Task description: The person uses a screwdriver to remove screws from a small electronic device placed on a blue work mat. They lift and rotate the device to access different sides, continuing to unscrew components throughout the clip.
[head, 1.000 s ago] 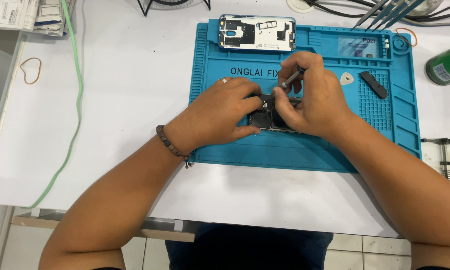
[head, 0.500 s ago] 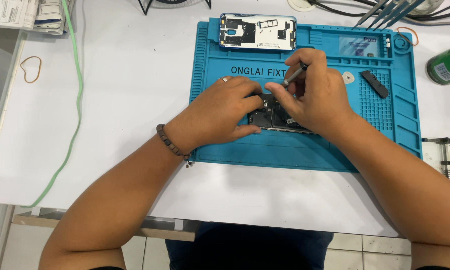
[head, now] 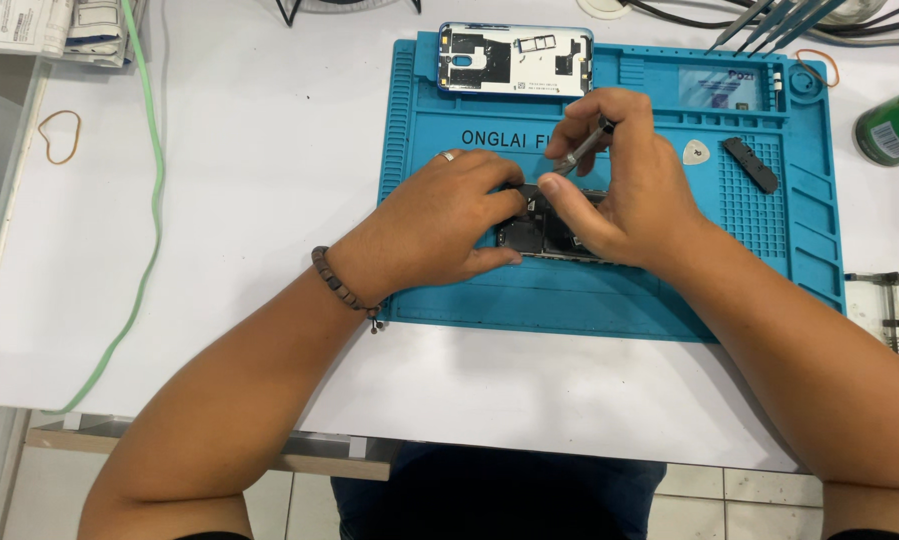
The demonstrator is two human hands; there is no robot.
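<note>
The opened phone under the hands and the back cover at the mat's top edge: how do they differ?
The opened phone is dark inside and mostly hidden by both hands; the back cover is pale, blue-rimmed and untouched. The phone lies mid-mat, the cover at the far edge. Both lie flat on the blue mat.

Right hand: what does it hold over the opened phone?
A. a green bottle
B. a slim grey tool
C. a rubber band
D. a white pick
B: the right hand pinches a slim grey tool angled down at the phone; the bottle and pick lie apart.
</note>
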